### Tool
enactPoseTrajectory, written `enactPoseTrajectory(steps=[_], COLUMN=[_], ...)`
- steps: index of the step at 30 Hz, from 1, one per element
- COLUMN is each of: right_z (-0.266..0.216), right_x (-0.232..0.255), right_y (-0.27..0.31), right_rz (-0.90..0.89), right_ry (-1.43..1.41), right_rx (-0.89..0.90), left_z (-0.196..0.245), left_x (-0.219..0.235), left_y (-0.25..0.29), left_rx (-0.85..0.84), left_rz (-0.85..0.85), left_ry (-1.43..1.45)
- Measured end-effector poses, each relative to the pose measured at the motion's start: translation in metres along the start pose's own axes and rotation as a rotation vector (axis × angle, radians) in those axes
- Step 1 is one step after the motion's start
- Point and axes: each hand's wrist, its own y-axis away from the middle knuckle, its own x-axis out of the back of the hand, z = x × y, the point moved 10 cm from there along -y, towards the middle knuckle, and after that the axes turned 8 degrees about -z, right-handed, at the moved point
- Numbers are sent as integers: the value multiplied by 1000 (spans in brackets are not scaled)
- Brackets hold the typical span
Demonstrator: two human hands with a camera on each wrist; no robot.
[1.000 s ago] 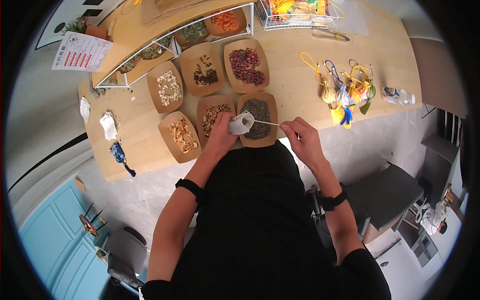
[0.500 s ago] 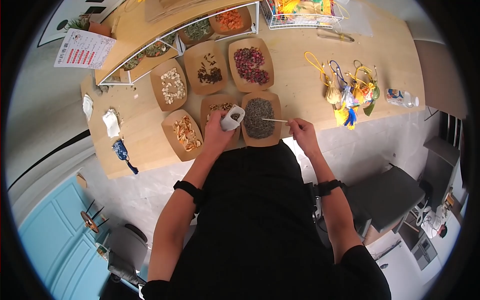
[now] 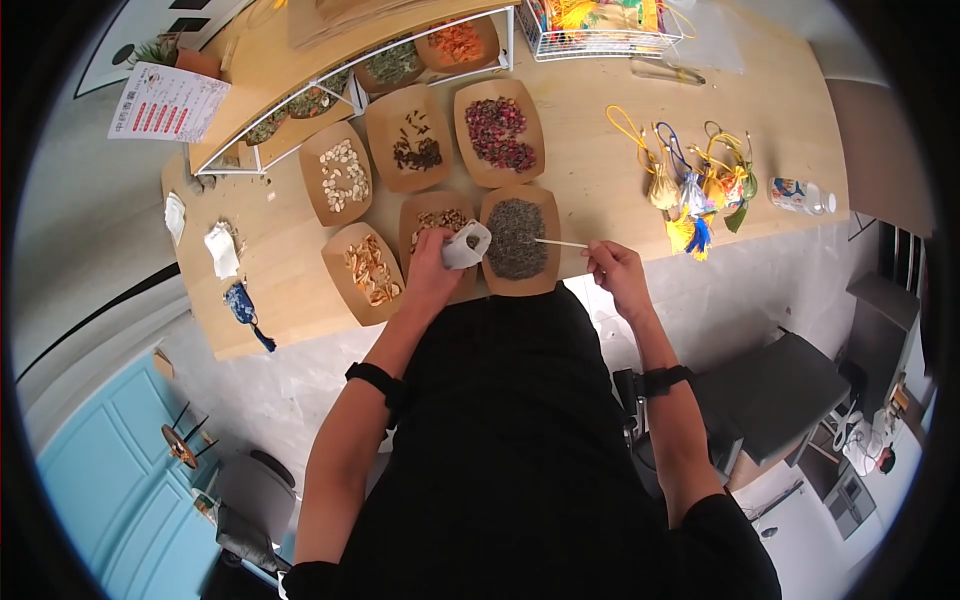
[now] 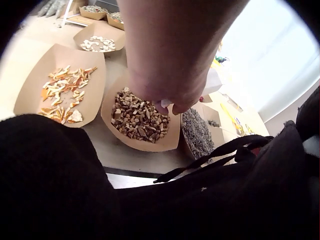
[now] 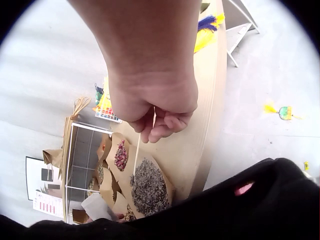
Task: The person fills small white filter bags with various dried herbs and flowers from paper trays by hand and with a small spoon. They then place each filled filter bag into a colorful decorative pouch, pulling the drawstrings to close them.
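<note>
My left hand (image 3: 432,272) grips a small white pouch (image 3: 467,246), its mouth turned up and showing dark bits inside. The pouch is over the tray of brown chopped pieces (image 4: 139,117), beside the tray of grey dried buds (image 3: 515,250). Between thumb and fingers, my right hand (image 3: 617,275) pinches a thin pale stick (image 3: 565,243). The stick's far tip reaches the grey buds, as the right wrist view also shows. That hand is just right of the tray, near the table's front edge.
Trays of peel strips (image 3: 372,270), white slices (image 3: 340,178), dark cloves (image 3: 420,150) and red buds (image 3: 500,133) stand around. Tasselled sachets (image 3: 690,185) and a bottle (image 3: 802,196) lie right. A white-framed shelf (image 3: 330,80) and wire basket (image 3: 600,42) are behind; a blue sachet (image 3: 240,300) lies left.
The stick's tip has gone from the pouch's mouth down to the grey buds as my right hand moved right. My left hand has shifted the pouch slightly left, off the grey buds' tray.
</note>
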Motion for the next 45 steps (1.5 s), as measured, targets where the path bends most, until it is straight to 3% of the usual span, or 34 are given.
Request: enactPoseTrajectory(steps=[8, 12, 14, 15, 18, 22, 25, 31, 34, 38, 40, 43, 45], right_z=[-48, -69, -108, -121, -133, -108, -77, -37, -33, -27, -19, 5, 17], right_x=[-16, -41, -65, -74, -69, -32, -10, -1, 4, 4, 1, -5, -12], right_y=[30, 34, 53, 62, 76, 61, 46, 39, 44, 39, 24, 5, -4], right_rz=[10, -26, -1, 0, 62, 142, 186, 181, 242, 279, 260, 151, 59], right_ry=[-25, 251, 564, 700, 681, 533, 466, 487, 482, 540, 516, 369, 187], right_rx=[65, 199, 575, 587, 645, 589, 378, 228, 184, 226, 227, 118, 52], left_z=[7, 17, 21, 21, 12, 3, 11, 40, 52, 36, 40, 23, 6], left_x=[-20, -26, -27, -26, -19, -3, 15, 37, 58, 55, 62, 50, 40], left_y=[-7, -9, -8, -8, -10, 1, 13, 15, 18, 13, 16, 22, 19], left_rx=[-58, -70, -71, -71, 2, 178, 100, 67, -39, 29, -17, 86, 155], left_rz=[-63, -92, -103, -100, -78, -64, 6, 71, 146, 154, 189, 143, 49], left_ry=[-16, 12, 30, 44, 100, 294, 451, 660, 606, 670, 621, 692, 462])
